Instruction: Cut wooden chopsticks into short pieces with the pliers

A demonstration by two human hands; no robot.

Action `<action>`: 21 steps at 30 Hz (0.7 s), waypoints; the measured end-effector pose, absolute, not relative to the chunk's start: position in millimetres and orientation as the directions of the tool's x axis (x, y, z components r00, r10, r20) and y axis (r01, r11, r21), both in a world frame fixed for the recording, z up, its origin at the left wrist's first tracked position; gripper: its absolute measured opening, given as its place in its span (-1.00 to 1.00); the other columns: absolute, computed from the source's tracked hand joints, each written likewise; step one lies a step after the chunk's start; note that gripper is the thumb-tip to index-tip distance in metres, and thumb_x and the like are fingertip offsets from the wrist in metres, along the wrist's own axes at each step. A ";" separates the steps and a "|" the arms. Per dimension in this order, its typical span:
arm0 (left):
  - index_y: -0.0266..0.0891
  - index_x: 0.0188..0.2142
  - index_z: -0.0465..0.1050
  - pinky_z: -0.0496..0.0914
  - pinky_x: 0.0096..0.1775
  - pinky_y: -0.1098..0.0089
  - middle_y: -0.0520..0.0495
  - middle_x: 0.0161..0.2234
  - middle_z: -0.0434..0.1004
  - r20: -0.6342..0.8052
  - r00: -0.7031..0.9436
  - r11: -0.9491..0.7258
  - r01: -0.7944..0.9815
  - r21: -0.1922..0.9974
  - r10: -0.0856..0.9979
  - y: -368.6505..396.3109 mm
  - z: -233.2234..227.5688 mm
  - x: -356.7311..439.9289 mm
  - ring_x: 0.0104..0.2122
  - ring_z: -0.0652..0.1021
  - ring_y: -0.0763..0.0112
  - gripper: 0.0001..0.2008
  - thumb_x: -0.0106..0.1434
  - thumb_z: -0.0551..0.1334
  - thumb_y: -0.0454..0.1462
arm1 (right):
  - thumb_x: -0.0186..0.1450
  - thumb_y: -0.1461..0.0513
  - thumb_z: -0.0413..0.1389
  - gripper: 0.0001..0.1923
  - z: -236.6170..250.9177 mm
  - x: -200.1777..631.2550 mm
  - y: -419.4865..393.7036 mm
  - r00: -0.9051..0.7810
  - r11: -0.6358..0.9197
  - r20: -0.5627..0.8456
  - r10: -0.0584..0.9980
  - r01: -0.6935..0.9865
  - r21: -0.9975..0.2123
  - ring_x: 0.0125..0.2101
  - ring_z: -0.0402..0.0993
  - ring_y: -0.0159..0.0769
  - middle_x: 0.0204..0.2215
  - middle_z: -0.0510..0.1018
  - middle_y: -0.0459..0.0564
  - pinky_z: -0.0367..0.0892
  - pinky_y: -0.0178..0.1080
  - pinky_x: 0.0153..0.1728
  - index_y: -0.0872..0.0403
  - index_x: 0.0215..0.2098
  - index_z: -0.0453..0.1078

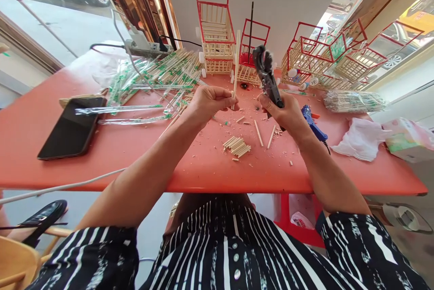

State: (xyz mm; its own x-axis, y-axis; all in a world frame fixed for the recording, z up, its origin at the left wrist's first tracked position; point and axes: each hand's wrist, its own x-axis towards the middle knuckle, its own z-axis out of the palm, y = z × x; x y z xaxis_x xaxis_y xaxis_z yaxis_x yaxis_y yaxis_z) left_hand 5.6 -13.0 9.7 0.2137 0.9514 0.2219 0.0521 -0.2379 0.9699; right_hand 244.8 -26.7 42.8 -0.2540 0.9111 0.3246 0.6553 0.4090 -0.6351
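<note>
We see the left hand [207,100] near the middle of the frame, its fingertips pinched on a thin, pale wooden stick [236,62]. The stick stands nearly upright, its long axis running up and down the frame, its top reaching toward the small baskets [217,50] at upper centre, its lower end just below the fingers. Just right of centre, the right hand [285,111] is clenched around the grip of black cutters [266,75], wrapped in shiny film, whose head points up and slightly left, close beside the stick but apart from it. Below the hands, a small pile of short cut pieces [237,145] lies on the red table [135,154] among shavings. A blue glue gun [313,123] lies just right of the right hand. A phone [73,127] lies at left, beside wrapped chopsticks [159,75].
</note>
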 end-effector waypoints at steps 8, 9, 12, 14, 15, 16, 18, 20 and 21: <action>-0.29 -0.43 0.67 0.49 -0.29 0.38 -0.09 -0.46 0.69 0.308 0.208 -0.338 0.127 0.933 0.928 -25.8 1.1 34.1 -0.39 0.64 0.34 -0.75 0.24 0.44 -0.13 | 0.38 -0.16 0.21 -0.59 29.6 223.2 -38.7 -0.328 0.565 0.470 0.819 0.603 -0.564 -0.27 0.47 -0.20 -0.27 0.58 0.01 0.36 -0.15 -0.17 0.00 -0.21 0.44; -0.29 -0.45 0.66 0.47 -0.30 0.38 -0.08 -0.47 0.68 0.327 0.219 -0.360 0.135 0.923 0.920 -27.0 0.8 35.4 -0.41 0.63 0.35 -0.74 0.25 0.43 -0.15 | 0.38 -0.15 0.21 -0.60 27.9 222.9 -38.1 -0.343 0.580 0.478 0.809 0.601 -0.550 -0.26 0.47 -0.19 -0.28 0.58 0.02 0.36 -0.15 -0.16 0.00 -0.22 0.43; -0.29 -0.47 0.66 0.43 -0.31 0.42 -0.03 -0.51 0.65 0.360 0.247 -0.409 0.185 0.894 0.899 -28.7 1.6 36.4 -0.46 0.59 0.41 -0.79 0.27 0.40 -0.24 | 0.42 -0.11 0.18 -0.63 22.6 223.1 -34.6 -0.355 0.605 0.506 0.786 0.609 -0.513 -0.28 0.45 -0.19 -0.32 0.54 0.02 0.35 -0.16 -0.18 0.01 -0.24 0.40; -0.28 -0.49 0.65 0.39 -0.35 0.44 0.00 -0.55 0.62 0.371 0.245 -0.425 0.225 0.877 0.896 -29.3 3.0 36.2 -0.50 0.56 0.45 -0.81 0.25 0.39 -0.28 | 0.44 -0.10 0.15 -0.63 18.8 223.1 -31.8 -0.351 0.611 0.521 0.778 0.613 -0.500 -0.32 0.43 -0.21 -0.35 0.52 0.01 0.34 -0.16 -0.21 0.02 -0.26 0.39; -0.28 -0.50 0.65 0.37 -0.36 0.45 0.01 -0.57 0.61 0.379 0.239 -0.432 0.240 0.869 0.894 -29.6 3.6 36.3 -0.51 0.54 0.46 -0.81 0.24 0.39 -0.29 | 0.44 -0.11 0.14 -0.61 16.7 222.8 -30.6 -0.346 0.615 0.531 0.774 0.612 -0.498 -0.34 0.41 -0.22 -0.37 0.51 0.00 0.33 -0.17 -0.23 0.02 -0.28 0.38; -0.28 -0.51 0.65 0.36 -0.37 0.46 0.02 -0.58 0.60 0.387 0.231 -0.439 0.248 0.864 0.893 -30.1 4.2 36.6 -0.52 0.53 0.47 -0.81 0.24 0.39 -0.29 | 0.44 -0.13 0.14 -0.59 14.6 222.2 -29.5 -0.340 0.619 0.542 0.768 0.608 -0.496 -0.36 0.39 -0.24 -0.39 0.49 -0.02 0.32 -0.17 -0.25 0.02 -0.29 0.38; -0.28 -0.51 0.64 0.35 -0.38 0.46 0.02 -0.59 0.60 0.400 0.221 -0.448 0.248 0.859 0.890 -31.5 4.9 37.9 -0.53 0.52 0.48 -0.81 0.23 0.38 -0.31 | 0.43 -0.16 0.13 -0.56 10.7 220.7 -28.4 -0.321 0.626 0.567 0.759 0.600 -0.498 -0.38 0.37 -0.25 -0.41 0.47 -0.04 0.30 -0.18 -0.28 0.03 -0.31 0.37; -0.28 -0.50 0.65 0.35 -0.37 0.47 0.02 -0.58 0.61 0.394 0.217 -0.440 0.236 0.867 0.893 -33.0 5.4 39.6 -0.53 0.52 0.49 -0.83 0.22 0.37 -0.33 | 0.43 -0.15 0.14 -0.56 7.8 219.0 -28.5 -0.294 0.623 0.586 0.755 0.600 -0.502 -0.38 0.38 -0.26 -0.42 0.47 -0.04 0.30 -0.19 -0.28 0.03 -0.31 0.38; -0.28 -0.49 0.65 0.35 -0.38 0.47 0.02 -0.58 0.61 0.385 0.215 -0.429 0.229 0.874 0.898 -33.6 5.7 40.3 -0.53 0.53 0.49 -0.84 0.22 0.37 -0.33 | 0.44 -0.13 0.14 -0.58 6.7 218.2 -29.0 -0.282 0.622 0.594 0.753 0.599 -0.504 -0.37 0.38 -0.26 -0.41 0.48 -0.04 0.30 -0.19 -0.27 0.03 -0.30 0.39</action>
